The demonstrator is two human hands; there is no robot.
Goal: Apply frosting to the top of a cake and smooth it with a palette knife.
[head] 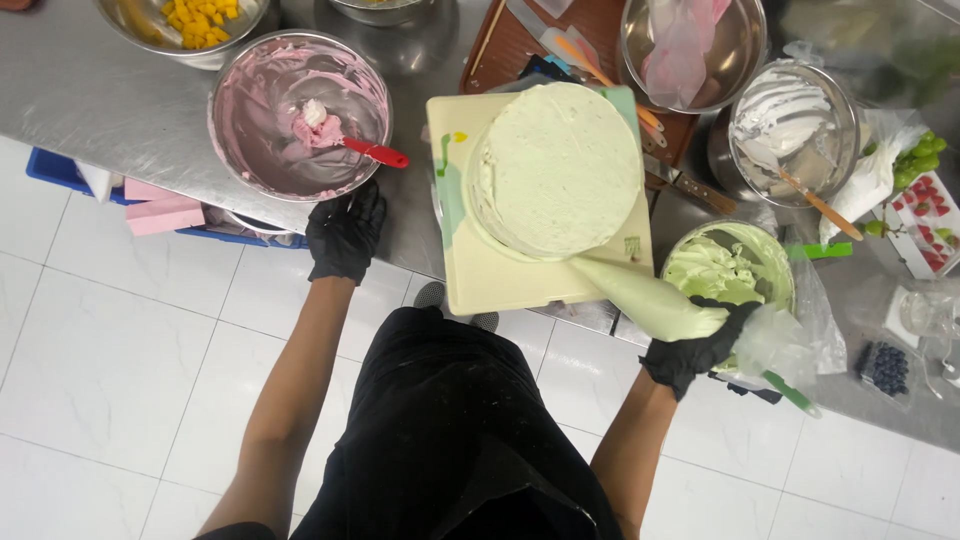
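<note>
A round cake (pixel 558 165) coated in pale green cream sits on a cream-coloured square board (pixel 500 285) at the edge of a steel counter. My right hand (pixel 695 350), in a black glove, grips a piping bag (pixel 645 295) filled with green cream; its tip touches the cake's lower right side. My left hand (pixel 343 232), also gloved in black, rests on the counter edge just below a steel bowl of pink cream (pixel 298 115) that holds a red-handled spatula (pixel 372 152). This hand holds nothing.
A bowl of green cream (pixel 728 265) stands right of the board, a bowl of white cream (pixel 793 130) with a wooden-handled tool behind it. Diced yellow fruit (pixel 200 20), strawberries (pixel 925 215), grapes and blueberries (pixel 885 368) sit around. A blue crate (pixel 60 170) and white tiled floor lie below.
</note>
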